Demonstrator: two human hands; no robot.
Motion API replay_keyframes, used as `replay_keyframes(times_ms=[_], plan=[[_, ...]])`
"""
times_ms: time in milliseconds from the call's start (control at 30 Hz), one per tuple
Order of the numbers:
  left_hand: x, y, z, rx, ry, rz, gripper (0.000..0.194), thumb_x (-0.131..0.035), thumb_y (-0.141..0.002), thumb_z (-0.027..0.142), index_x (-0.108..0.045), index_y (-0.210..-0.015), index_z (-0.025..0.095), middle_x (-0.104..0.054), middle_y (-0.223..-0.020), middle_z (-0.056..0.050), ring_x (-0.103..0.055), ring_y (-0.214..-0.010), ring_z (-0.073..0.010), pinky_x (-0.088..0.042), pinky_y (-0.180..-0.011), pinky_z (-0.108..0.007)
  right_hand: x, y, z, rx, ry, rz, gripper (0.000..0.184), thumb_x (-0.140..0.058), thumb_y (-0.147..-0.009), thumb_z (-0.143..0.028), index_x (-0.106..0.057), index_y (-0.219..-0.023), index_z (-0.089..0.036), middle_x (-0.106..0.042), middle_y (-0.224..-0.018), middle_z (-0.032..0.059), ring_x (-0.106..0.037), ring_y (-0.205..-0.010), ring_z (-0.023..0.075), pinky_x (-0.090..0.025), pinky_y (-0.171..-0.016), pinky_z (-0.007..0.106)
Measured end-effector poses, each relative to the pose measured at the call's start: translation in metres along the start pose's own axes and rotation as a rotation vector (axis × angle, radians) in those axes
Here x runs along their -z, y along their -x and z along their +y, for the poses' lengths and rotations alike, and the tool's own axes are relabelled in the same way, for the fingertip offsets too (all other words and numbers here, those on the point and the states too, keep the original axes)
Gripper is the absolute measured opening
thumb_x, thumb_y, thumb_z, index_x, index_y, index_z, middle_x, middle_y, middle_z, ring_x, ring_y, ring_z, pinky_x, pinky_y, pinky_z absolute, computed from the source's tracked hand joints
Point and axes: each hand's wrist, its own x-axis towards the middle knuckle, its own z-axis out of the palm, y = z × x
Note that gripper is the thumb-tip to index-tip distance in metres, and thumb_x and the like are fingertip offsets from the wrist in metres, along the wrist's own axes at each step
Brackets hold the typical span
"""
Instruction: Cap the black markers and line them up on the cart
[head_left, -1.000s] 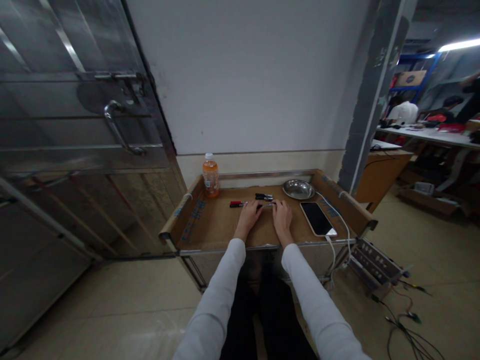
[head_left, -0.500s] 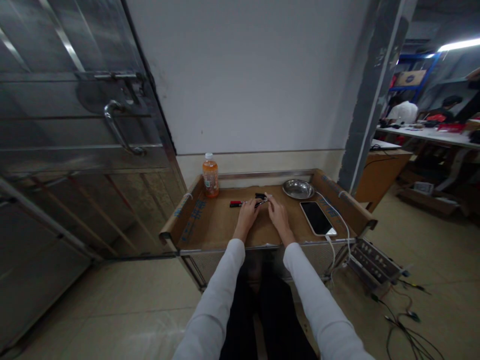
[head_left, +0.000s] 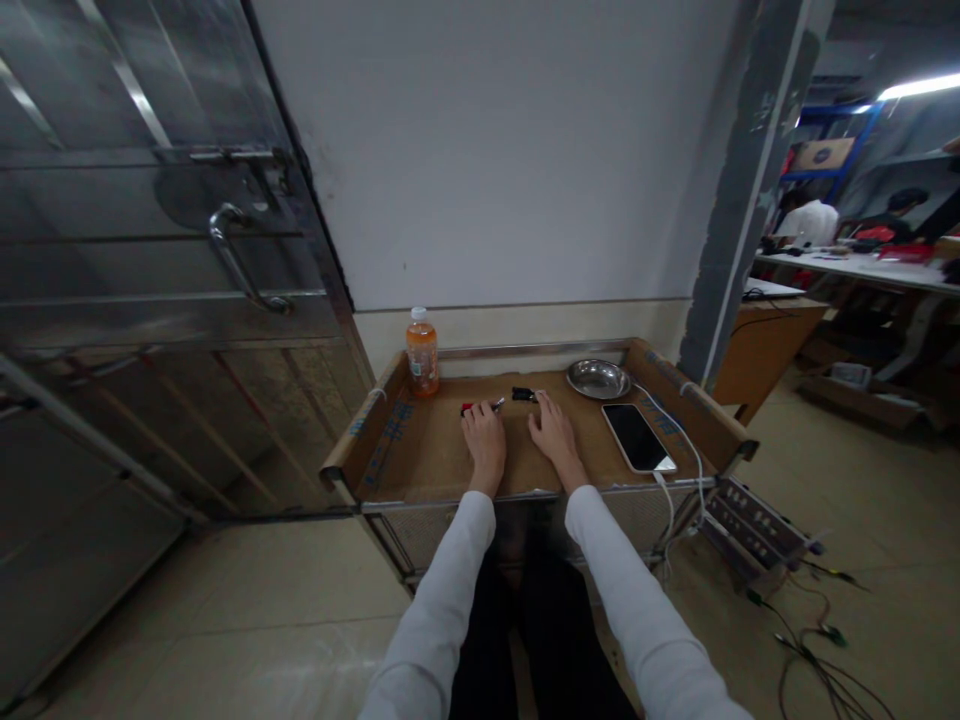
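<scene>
My left hand (head_left: 484,440) is on the left-middle of the cardboard-lined tray, its fingers closed over a small tool with red-and-black handles (head_left: 466,409). A bright metal tip pokes out to the right of these fingers, and the hand covers most of the tool. To its right, my right hand (head_left: 553,432) rests with fingers stretched forward and the thumb apart. Its fingertips are at the metal end of a small black-handled item (head_left: 523,394) lying on the cardboard. What kind of tools these are is too small to tell.
A bottle of orange drink (head_left: 422,355) stands at the back left. At the right are a shallow metal bowl (head_left: 598,379) and a phone (head_left: 637,437) with a white cable. Raised cardboard edges (head_left: 360,425) border the tray. A power strip (head_left: 757,530) and wires lie on the floor.
My hands were close together around the metal end of the red-and-black tool. My left hand has moved left with it, and a gap now separates the hands.
</scene>
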Motion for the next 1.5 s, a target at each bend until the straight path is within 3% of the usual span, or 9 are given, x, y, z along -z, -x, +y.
replay_keyframes(times_ms=[133,333,667,833,1067,1267,1500], plan=[[-0.006,0.002,0.0,0.062,-0.077,0.002,0.03,-0.027,-0.09,0.007,-0.056,-0.101,0.008,-0.057,-0.103,-0.018,-0.054,-0.099,-0.0265,-0.044,-0.086,-0.041,-0.002,0.001,0.002,-0.062,0.038,-0.005,0.051,-0.039,-0.091,-0.027,-0.039,-0.139,-0.009,-0.046,-0.142,0.0142,-0.043,-0.128,0.0215,-0.036,-0.103,0.034],[-0.011,-0.001,-0.001,0.02,-0.123,-0.016,0.031,-0.026,-0.088,0.004,-0.054,-0.101,0.005,-0.058,-0.1,-0.019,-0.053,-0.098,-0.0264,-0.044,-0.087,-0.04,-0.005,0.002,0.002,-0.132,0.078,-0.028,0.048,-0.039,-0.091,-0.026,-0.044,-0.135,-0.008,-0.048,-0.139,0.0147,-0.044,-0.125,0.0231,-0.032,-0.103,0.033],[-0.011,-0.003,-0.003,0.072,-0.101,-0.024,0.036,-0.022,-0.088,0.002,-0.054,-0.105,0.006,-0.057,-0.104,-0.02,-0.051,-0.106,-0.027,-0.042,-0.094,-0.042,0.0,0.002,-0.001,-0.157,0.146,-0.082,0.045,-0.04,-0.092,-0.029,-0.048,-0.136,-0.021,-0.05,-0.138,0.0116,-0.045,-0.123,0.0233,-0.032,-0.102,0.035],[-0.013,-0.004,-0.003,0.072,-0.116,-0.034,0.036,-0.022,-0.088,0.001,-0.054,-0.106,0.003,-0.055,-0.108,-0.022,-0.052,-0.106,-0.0261,-0.042,-0.094,-0.038,-0.001,0.002,-0.002,-0.167,0.164,-0.089,0.045,-0.04,-0.093,-0.03,-0.048,-0.136,-0.021,-0.049,-0.138,0.0127,-0.044,-0.125,0.024,-0.031,-0.103,0.036],[-0.01,-0.005,0.001,-0.071,-0.105,-0.028,0.032,-0.028,-0.088,0.004,-0.056,-0.105,0.005,-0.057,-0.104,-0.019,-0.051,-0.105,-0.0274,-0.041,-0.094,-0.042,0.002,0.001,-0.004,-0.175,0.142,-0.068,0.041,-0.042,-0.092,-0.028,-0.052,-0.13,-0.02,-0.055,-0.128,0.0123,-0.05,-0.114,0.0227,-0.035,-0.096,0.033],[-0.027,-0.009,0.019,-0.339,0.032,-0.169,0.029,-0.035,-0.088,0.008,-0.056,-0.108,0.01,-0.058,-0.11,-0.017,-0.052,-0.107,-0.0247,-0.04,-0.096,-0.039,0.006,0.001,-0.007,-0.178,0.15,-0.063,0.039,-0.043,-0.091,-0.025,-0.052,-0.129,-0.02,-0.057,-0.119,0.0133,-0.051,-0.11,0.0233,-0.036,-0.092,0.033],[-0.039,-0.016,0.031,-0.281,0.066,-0.198,0.024,-0.039,-0.089,0.011,-0.056,-0.106,0.011,-0.058,-0.112,-0.017,-0.052,-0.109,-0.0256,-0.041,-0.095,-0.042,0.009,-0.001,-0.007,-0.185,0.192,-0.046,0.031,-0.041,-0.089,-0.018,-0.06,-0.114,-0.017,-0.059,-0.11,0.0144,-0.052,-0.103,0.0229,-0.038,-0.087,0.033]])
